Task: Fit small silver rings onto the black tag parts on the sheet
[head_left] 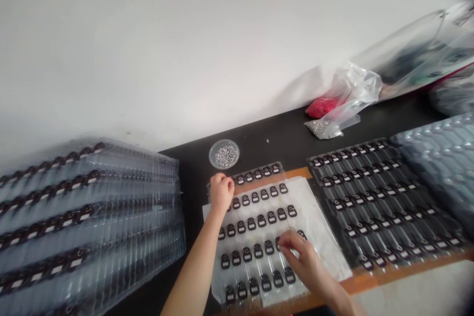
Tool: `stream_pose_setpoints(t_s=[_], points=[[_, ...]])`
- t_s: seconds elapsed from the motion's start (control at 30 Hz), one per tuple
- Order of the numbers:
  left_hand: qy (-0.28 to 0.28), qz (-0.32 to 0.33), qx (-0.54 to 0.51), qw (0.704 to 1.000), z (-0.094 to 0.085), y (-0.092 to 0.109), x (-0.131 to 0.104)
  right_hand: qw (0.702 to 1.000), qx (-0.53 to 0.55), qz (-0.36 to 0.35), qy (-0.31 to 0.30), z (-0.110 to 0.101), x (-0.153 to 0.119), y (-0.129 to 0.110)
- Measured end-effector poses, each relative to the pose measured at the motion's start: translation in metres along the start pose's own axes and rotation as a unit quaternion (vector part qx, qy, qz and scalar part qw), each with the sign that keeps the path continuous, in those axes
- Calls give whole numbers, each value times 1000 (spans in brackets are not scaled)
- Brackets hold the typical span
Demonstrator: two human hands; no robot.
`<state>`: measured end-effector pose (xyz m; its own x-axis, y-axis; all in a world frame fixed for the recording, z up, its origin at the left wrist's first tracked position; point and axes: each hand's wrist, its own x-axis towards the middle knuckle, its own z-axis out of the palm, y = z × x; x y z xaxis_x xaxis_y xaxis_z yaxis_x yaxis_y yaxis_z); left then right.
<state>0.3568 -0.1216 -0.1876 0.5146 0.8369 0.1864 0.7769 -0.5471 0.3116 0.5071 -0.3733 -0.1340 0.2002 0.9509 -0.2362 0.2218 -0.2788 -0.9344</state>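
Note:
Clear plastic tray on white paper holds rows of small black tags, each with a round eye and a pale window. Over its upper left, my left hand is closed, fingertips together beside the top rows; anything inside them is too small to see. Lower right, my right hand pinches thumb and forefinger at a tag in the second row from the front. Whether a small part sits between those fingertips is hidden. A round dish of tiny shiny metal pieces stands beyond my left hand.
At left rises a tall stack of filled clear trays. Another tray of tags lies at right, beside stacked clear trays. Bags of red pieces and silvery pieces rest near the white wall.

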Motion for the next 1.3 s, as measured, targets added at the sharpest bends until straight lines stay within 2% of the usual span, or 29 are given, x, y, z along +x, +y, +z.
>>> stream_pose_setpoints(t_s=[0.43, 0.67, 0.87, 1.0, 1.07, 1.17, 1.23, 1.3], points=[[-36, 12, 4, 999, -5, -1, 7, 1000, -6, 6, 6, 1, -2, 4], [-12, 50, -17, 999, -12, -4, -2, 1000, -7, 10, 7, 1, -3, 6], [-22, 83, -3, 996, -10, -3, -10, 1000, -15, 6, 12, 3, -3, 6], [-1, 86, -32, 996, -21, 3, -11, 1000, -14, 6, 14, 2, -4, 3], [17, 90, -51, 994, -32, 6, -2, 1000, -16, 3, 14, 1, -5, 1], [24, 92, -34, 995, -45, 6, 32, 1000, -24, 3, 19, 0, -8, -1], [-22, 95, 13, 995, -45, 2, 62, 999, -33, 7, 23, -1, -11, -3], [-98, 84, 77, 989, -38, -3, 90, 999, -39, 11, 24, -1, -15, -4]])
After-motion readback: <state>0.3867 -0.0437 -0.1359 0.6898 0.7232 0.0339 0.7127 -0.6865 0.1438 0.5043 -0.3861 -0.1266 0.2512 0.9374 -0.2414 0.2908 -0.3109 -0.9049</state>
